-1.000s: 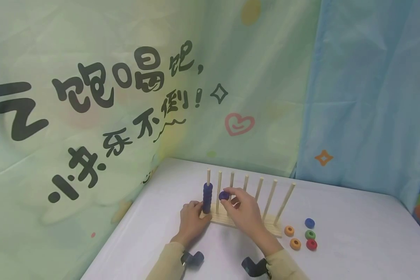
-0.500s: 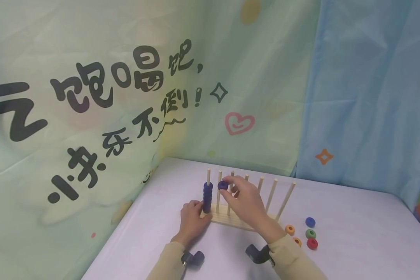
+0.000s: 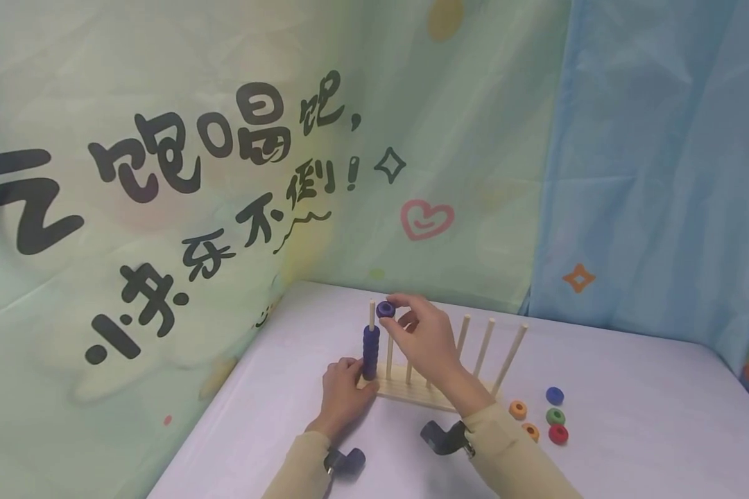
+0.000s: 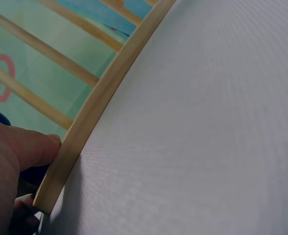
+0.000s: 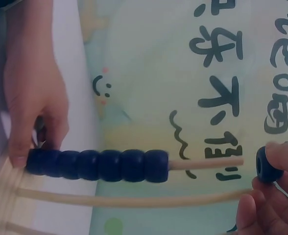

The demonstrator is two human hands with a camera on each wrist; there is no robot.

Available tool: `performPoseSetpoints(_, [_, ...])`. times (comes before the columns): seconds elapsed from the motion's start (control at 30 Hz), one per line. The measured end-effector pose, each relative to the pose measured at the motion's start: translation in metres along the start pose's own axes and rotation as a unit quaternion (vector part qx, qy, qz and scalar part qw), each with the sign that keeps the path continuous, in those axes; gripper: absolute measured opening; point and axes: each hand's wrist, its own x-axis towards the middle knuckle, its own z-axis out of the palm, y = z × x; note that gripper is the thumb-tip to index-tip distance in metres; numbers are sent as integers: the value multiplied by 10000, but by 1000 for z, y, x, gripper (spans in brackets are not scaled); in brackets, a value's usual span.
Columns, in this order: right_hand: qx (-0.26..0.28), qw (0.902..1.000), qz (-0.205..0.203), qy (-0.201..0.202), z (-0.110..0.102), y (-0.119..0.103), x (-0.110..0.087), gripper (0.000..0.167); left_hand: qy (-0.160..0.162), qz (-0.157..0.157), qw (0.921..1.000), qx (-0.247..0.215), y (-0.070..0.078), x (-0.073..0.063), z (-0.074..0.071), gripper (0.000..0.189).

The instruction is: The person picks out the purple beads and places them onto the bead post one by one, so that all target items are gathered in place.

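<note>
A wooden peg stand with a row of upright pegs stands on the table. Its leftmost peg carries a stack of dark blue beads, with the bare tip showing above them. My left hand grips the left end of the base, the thumb against its front edge in the left wrist view. Between thumb and fingertips my right hand pinches one more dark blue bead. That bead is held just off the tip of the leftmost peg, its hole facing the tip in the right wrist view.
Right of the stand lie several loose beads: a blue one, a green one, a red one and two orange ones, the farther orange bead nearest the base. Printed curtains hang behind the table.
My right hand has risen and moved left with the dark blue bead, from beside the second peg to near the leftmost peg's tip. My left hand stays on the base.
</note>
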Motion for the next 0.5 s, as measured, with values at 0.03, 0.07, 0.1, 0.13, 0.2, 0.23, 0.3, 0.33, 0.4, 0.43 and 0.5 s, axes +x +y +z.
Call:
performPoseSetpoints(0.03, [7, 10000, -11, -4, 1, -1, 2, 31, 8, 6, 10000, -12, 0, 0, 0, 50])
performPoseSetpoints(0.07, [-6, 10000, -31, 0, 1, -3, 3, 30, 4, 0, 10000, -33, 1, 0, -1, 49])
performPoseSetpoints(0.1, [-34, 10000, -42, 9, 1, -4, 4, 30, 22, 19, 10000, -21, 1, 0, -1, 49])
performPoseSetpoints(0.13, [-68, 10000, -38, 7, 2, -5, 5, 29, 29, 33, 10000, -10, 1, 0, -1, 49])
performPoseSetpoints(0.2, [-133, 9999, 16, -11, 3, -5, 7, 29, 32, 43, 10000, -19, 2, 0, -1, 50])
performPoseSetpoints(0.23, [-159, 9999, 49, -41, 3, -5, 7, 29, 27, 41, 10000, 1, 2, 0, -1, 50])
performPoseSetpoints(0.3, [-187, 9997, 153, -100, 5, -6, 8, 30, 22, 37, 10000, -7, 2, 0, -1, 51])
performPoseSetpoints(0.33, [-204, 9995, 218, -115, 6, -5, 8, 30, 6, 23, 10000, -27, 2, 0, -2, 51])
performPoseSetpoints(0.4, [-213, 9993, 307, -99, 8, -4, 9, 30, -6, 10, 10000, -75, 3, 0, -3, 50])
performPoseSetpoints(0.43, [-199, 9992, 329, -79, 10, -4, 9, 30, -13, 9, 10000, -69, 3, 0, -3, 50])
performPoseSetpoints(0.5, [-194, 9991, 380, -34, 14, -3, 9, 31, -57, -37, 9999, -83, 3, -1, -3, 50])
